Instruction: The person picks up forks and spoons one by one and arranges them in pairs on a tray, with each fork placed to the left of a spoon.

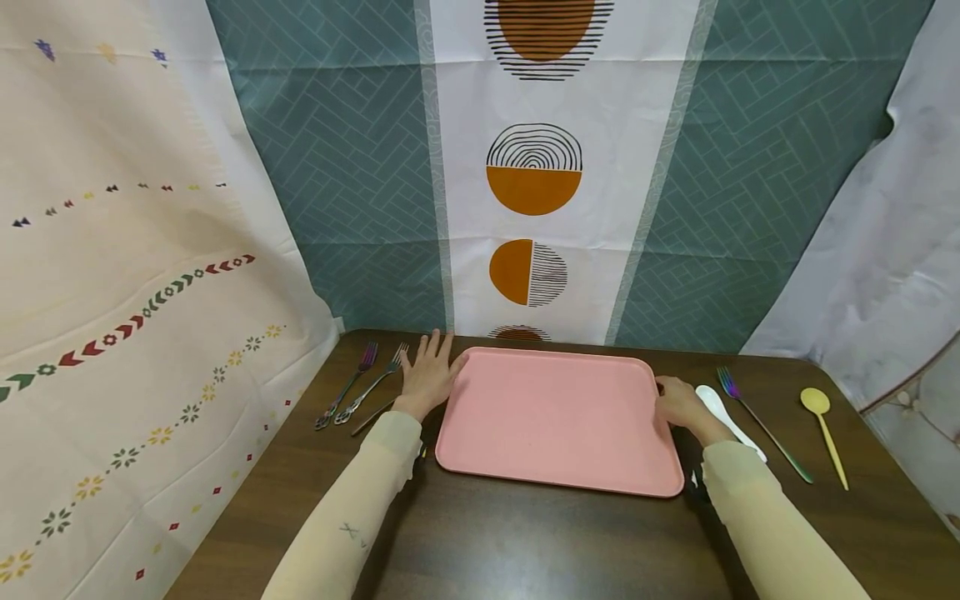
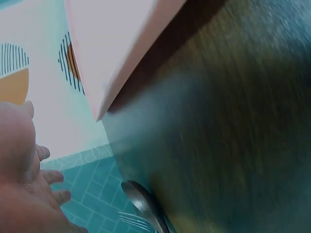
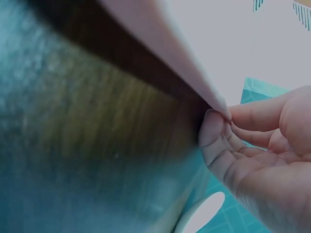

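A pink tray (image 1: 555, 421) lies on the wooden table in the head view. My right hand (image 1: 681, 406) pinches its right rim; in the right wrist view the fingers (image 3: 216, 131) and thumb meet at the tray's edge (image 3: 194, 82). Beyond the tray's upper left corner, my left hand (image 1: 430, 375) has its fingers spread. The left wrist view shows that hand (image 2: 24, 170) apart from the tray (image 2: 109, 53). Mostly hidden by the left hand is a spoon, its handle (image 1: 371, 419) showing in the head view and its bowl (image 2: 138, 196) in the left wrist view.
Left of the tray lie a purple-tipped fork (image 1: 348, 387) and a silver fork (image 1: 375, 387). To the right are a white spoon (image 1: 723, 414), a rainbow-coloured fork (image 1: 761, 425) and a yellow spoon (image 1: 821, 421). A patterned curtain (image 1: 360, 167) hangs behind the table (image 1: 540, 542).
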The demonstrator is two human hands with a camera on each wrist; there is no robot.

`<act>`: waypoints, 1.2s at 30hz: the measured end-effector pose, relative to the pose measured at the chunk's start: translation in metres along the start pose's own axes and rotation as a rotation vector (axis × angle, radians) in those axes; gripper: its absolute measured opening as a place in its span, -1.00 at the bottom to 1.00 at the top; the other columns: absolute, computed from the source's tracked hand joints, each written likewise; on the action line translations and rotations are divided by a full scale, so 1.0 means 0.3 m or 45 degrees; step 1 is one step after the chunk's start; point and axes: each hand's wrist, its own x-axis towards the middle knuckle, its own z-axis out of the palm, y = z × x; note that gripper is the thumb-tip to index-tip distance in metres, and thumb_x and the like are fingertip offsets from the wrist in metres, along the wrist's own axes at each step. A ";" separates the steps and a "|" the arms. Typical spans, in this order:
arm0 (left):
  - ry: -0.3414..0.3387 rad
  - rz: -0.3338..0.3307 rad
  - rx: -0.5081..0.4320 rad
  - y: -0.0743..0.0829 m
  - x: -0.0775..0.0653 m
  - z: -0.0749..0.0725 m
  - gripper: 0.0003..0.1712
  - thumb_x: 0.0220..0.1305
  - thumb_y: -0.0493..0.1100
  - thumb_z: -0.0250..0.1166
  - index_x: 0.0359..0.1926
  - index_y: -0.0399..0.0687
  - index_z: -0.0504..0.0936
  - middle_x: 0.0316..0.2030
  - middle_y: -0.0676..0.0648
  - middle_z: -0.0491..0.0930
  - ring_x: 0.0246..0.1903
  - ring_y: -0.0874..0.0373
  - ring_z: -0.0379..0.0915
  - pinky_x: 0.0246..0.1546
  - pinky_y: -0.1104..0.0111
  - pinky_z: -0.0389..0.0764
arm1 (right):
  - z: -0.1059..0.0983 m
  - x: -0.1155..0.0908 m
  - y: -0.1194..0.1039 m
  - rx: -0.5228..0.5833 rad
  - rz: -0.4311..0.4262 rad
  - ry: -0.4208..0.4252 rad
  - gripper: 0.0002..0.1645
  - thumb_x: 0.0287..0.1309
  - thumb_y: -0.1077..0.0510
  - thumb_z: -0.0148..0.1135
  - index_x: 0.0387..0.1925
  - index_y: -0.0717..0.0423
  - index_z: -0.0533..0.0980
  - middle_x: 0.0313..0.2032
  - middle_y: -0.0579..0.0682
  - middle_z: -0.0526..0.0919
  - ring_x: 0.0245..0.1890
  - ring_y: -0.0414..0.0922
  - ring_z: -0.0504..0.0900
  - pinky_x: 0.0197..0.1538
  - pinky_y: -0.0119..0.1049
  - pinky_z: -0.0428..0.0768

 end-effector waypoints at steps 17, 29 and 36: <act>0.021 -0.043 -0.060 -0.107 -0.029 -0.049 -0.10 0.60 0.40 -0.28 0.69 0.00 -0.09 0.65 -0.26 -0.19 0.62 -0.25 -0.34 0.43 -0.44 -0.34 | 0.013 -0.011 0.044 0.066 -0.058 0.049 -0.35 0.26 0.35 -0.06 0.33 0.67 0.25 -0.22 0.37 0.62 -0.53 -0.05 0.61 -0.43 -0.22 0.57; 0.011 -0.114 -0.132 -0.220 -0.095 -0.114 -0.21 0.66 0.22 -0.14 0.65 -0.12 0.02 0.57 -0.41 -0.01 0.54 -0.40 -0.12 0.40 -0.49 -0.23 | 0.016 -0.011 0.059 0.161 -0.169 0.065 -0.37 0.29 0.37 -0.03 0.33 0.69 0.24 -0.45 0.12 0.55 -0.72 -0.17 0.46 -0.56 -0.28 0.48; -0.022 -0.133 -0.060 -0.294 -0.131 -0.105 -0.25 0.67 0.12 -0.08 0.64 -0.19 0.04 0.52 -0.46 0.07 0.47 -0.47 0.01 0.36 -0.48 -0.05 | 0.031 -0.017 0.072 0.211 -0.179 0.057 -0.37 0.31 0.37 -0.02 0.33 0.68 0.23 -0.46 0.09 0.54 -0.71 -0.15 0.47 -0.57 -0.28 0.47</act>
